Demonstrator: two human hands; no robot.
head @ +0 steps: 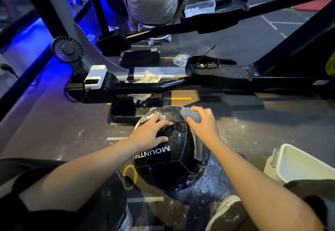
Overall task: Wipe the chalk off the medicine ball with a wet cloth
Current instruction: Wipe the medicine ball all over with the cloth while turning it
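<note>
Both hands on glossy wet black medicine ball (170, 158): left hand (150, 132) spread flat, right hand (203, 123) gripping grey cloth (192, 114).

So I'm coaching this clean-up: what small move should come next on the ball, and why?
Probably drag the grey cloth under the right hand toward the far top of the medicine ball, where white specks still show, while the left hand steadies it. The near panels already look dark and glossy.
</note>
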